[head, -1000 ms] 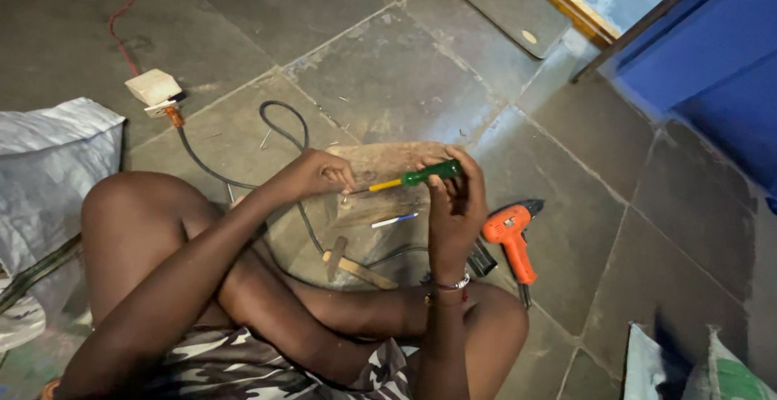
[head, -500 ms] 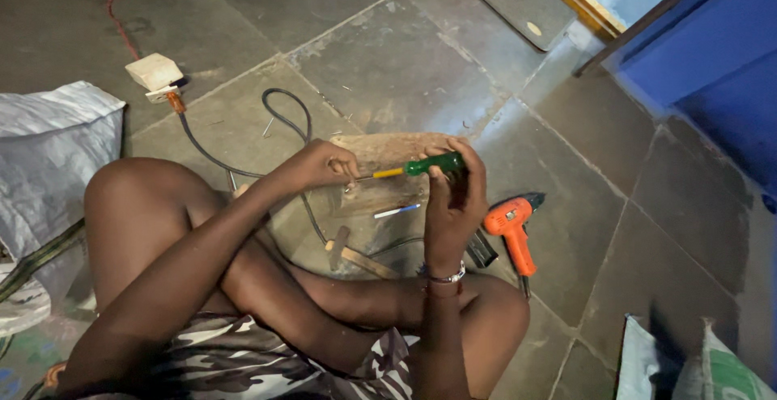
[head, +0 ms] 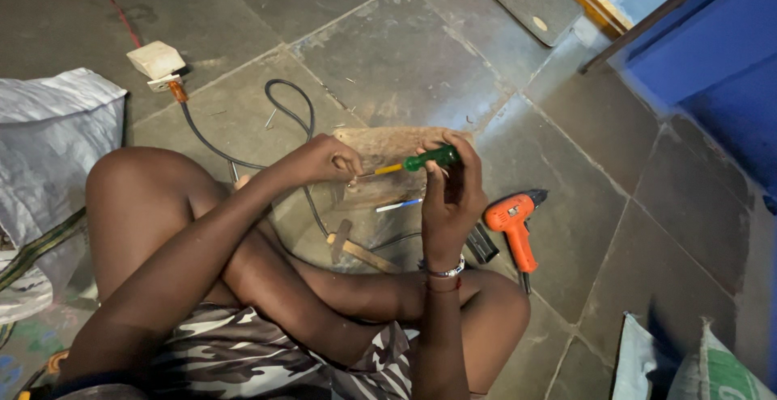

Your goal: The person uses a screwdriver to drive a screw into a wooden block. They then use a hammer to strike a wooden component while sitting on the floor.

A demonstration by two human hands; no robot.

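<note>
Green screwdriver (head: pixel 421 160) between both hands.

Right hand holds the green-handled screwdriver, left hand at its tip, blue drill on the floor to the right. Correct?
Not quite. The drill is orange, not blue; the head view shows it. The rest holds: the right hand holds the green-handled screwdriver, the left hand is at its tip, and the drill lies on the floor to the right.
</note>
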